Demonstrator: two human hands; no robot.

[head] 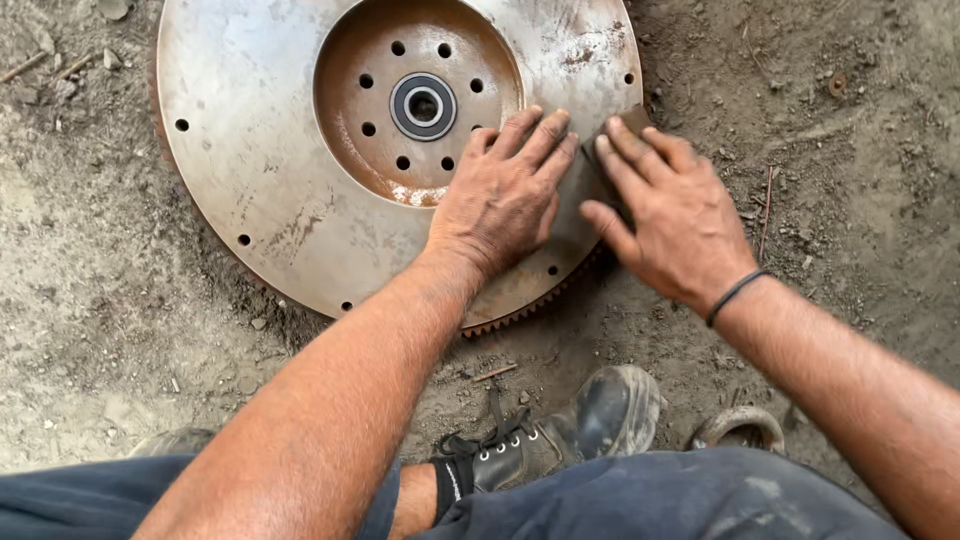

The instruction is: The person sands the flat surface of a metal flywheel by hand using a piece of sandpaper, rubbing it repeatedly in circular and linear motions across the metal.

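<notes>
A large round steel flywheel (pixel 260 150) lies flat on the dirt, with a rusty recessed centre, a ring of bolt holes and a black bearing (pixel 423 106) in the middle. Gear teeth (pixel 520 312) show along its lower rim. My left hand (pixel 505 190) lies flat, palm down, on the wheel's lower right face, fingers together. My right hand (pixel 665 215) presses a small dark piece of abrasive sheet (pixel 612 140) against the wheel's right edge; most of the sheet is hidden under the fingers. A black band circles my right wrist.
Loose grey dirt ground (pixel 100 330) with small stones and twigs surrounds the wheel. My black laced boot (pixel 560 435) and dark trousers (pixel 690 500) sit at the bottom. A rusty metal ring (pixel 742 428) lies by the boot.
</notes>
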